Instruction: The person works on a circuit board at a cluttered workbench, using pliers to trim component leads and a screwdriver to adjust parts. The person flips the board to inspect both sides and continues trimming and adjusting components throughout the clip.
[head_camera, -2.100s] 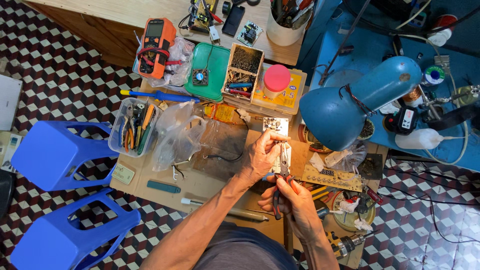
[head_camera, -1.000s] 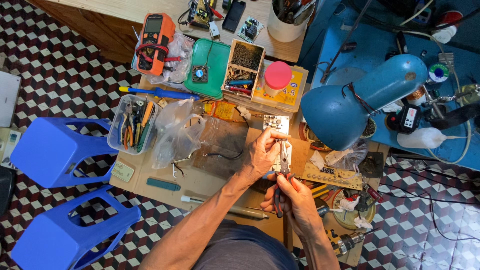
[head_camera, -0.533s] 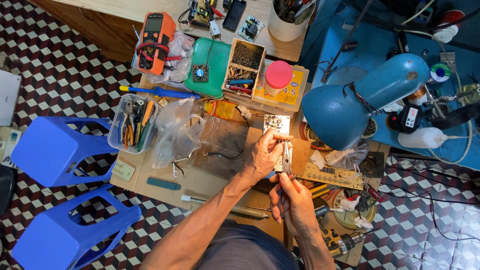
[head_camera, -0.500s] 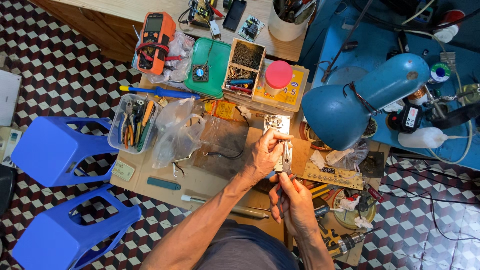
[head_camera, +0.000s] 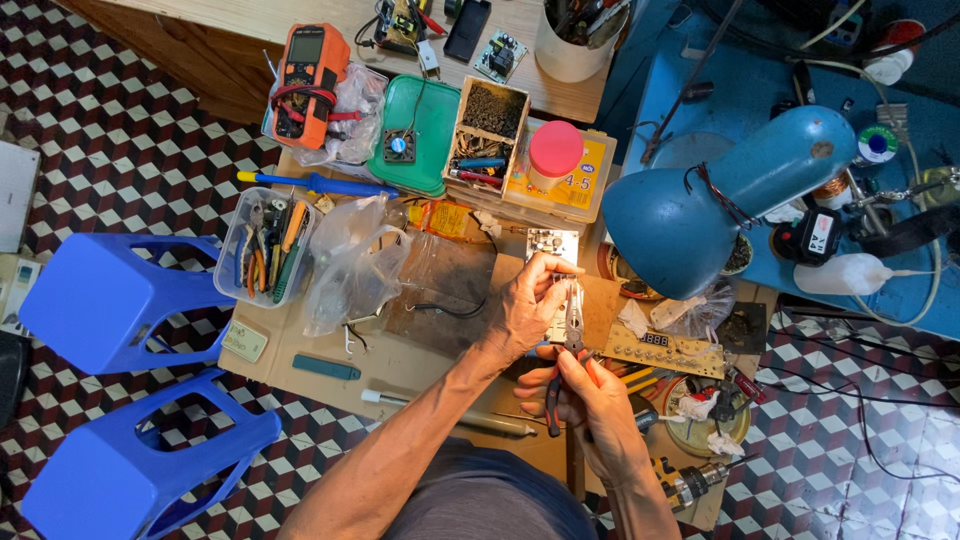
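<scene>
Checkered floor tiles surround a cluttered table (head_camera: 420, 350) under a blue lamp (head_camera: 720, 195). At frame centre, the left hand (head_camera: 525, 310) pinches a small circuit board (head_camera: 553, 262); the right hand (head_camera: 590, 395) has its grip closed around pliers (head_camera: 570, 345), tips at the board. Trimming seems underway; the next squeeze calls for steadiness.

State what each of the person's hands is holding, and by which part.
The right hand grips pliers by their red and black handles. The left hand pinches the edge of a small circuit board, at the pliers' tip.
</scene>
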